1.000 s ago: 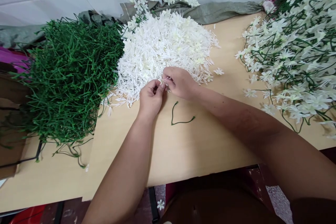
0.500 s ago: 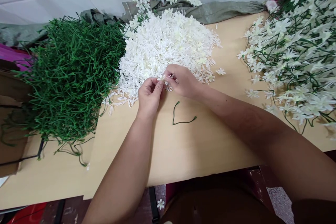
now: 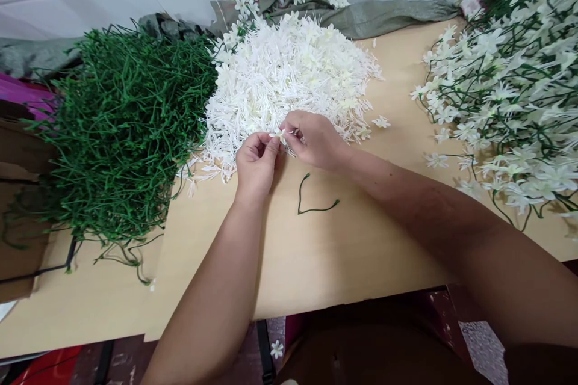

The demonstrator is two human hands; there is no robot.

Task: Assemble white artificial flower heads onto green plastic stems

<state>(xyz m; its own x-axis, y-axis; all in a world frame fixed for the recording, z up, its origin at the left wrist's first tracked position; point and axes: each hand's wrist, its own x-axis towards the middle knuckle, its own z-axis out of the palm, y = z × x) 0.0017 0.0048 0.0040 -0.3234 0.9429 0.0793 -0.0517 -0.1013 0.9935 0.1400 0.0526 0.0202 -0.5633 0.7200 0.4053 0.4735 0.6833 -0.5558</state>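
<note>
Between my two hands, at the front edge of a heap of white artificial flower pieces (image 3: 289, 66), is a small white artificial flower (image 3: 279, 135). My left hand (image 3: 258, 159) pinches it between thumb and forefinger. My right hand (image 3: 311, 137) is closed at the flower's other side, its fingertips touching it; thin white strands show among those fingers. On the board just below my hands lies a bent green plastic stem (image 3: 311, 210), touched by neither hand.
To the left rises a pile of green stems (image 3: 130, 126). At the right is a pile of white flowers joined to green stems (image 3: 510, 108). A loose white flower (image 3: 382, 122) lies right of the heap. Grey-green cloth (image 3: 383, 19) runs along the tiled wall. One flower (image 3: 277, 349) is on the floor.
My hands keep almost the same place and grip. The flower between my fingertips shows slightly more of its petals now.
</note>
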